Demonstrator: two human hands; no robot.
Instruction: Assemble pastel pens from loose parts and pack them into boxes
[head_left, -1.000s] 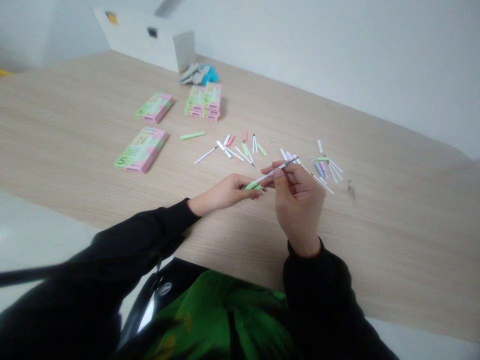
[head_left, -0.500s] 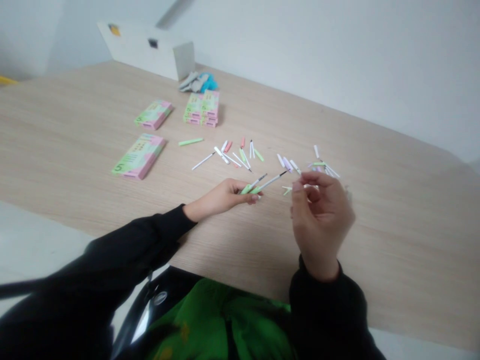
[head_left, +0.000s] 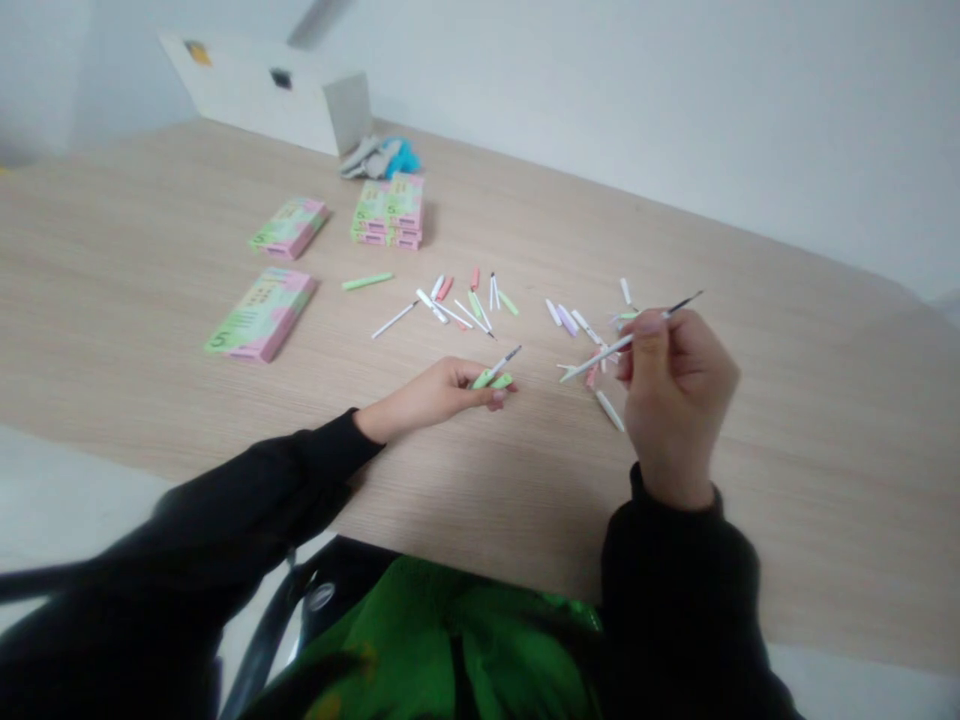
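Note:
My left hand (head_left: 454, 392) is closed on two light green pen barrels (head_left: 501, 381), pinching them between thumb and fingers. A thin refill with a dark tip (head_left: 507, 359) sticks up out of one barrel; nothing protrudes from the other. My right hand (head_left: 675, 390) pinches a long white pen refill (head_left: 609, 351), its dark tip pointing up and right, its tail hanging toward the table. Beneath and beside the right hand lie loose white and lilac pen parts (head_left: 568, 321), plus a white piece (head_left: 609, 410). The hands are apart.
More refills and coloured barrels (head_left: 465, 310) lie scattered mid-table, with a green barrel (head_left: 367, 281) to their left. Pink-green boxes stand stacked (head_left: 388, 215); two others (head_left: 262, 315) lie at left. Behind are gloves (head_left: 379, 158) and a white panel-like box (head_left: 255, 95).
The refill that stood in one of the green barrels is now out and in my right hand, which has moved right and slightly up. My left hand still holds the barrels.

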